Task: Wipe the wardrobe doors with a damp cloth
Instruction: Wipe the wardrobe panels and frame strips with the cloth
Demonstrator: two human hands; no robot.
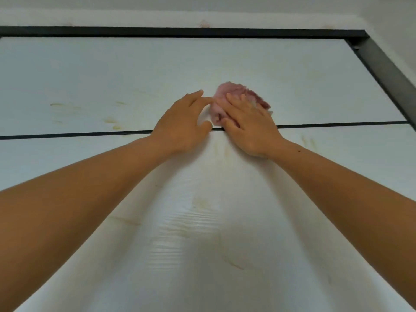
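A white wood-grain wardrobe door fills the view, with an upper door panel above a thin dark gap. A pink crumpled cloth lies pressed against the upper panel just above that gap. My right hand lies flat over the cloth, fingers spread across it, holding it against the door. My left hand rests on the door beside it, fingers apart, index finger touching the cloth's left edge. Yellowish smears mark both panels.
A dark frame runs along the top and right side of the wardrobe. Above it are a white wall strip and the ceiling. Faint brown stains sit on the upper panel left of my hands.
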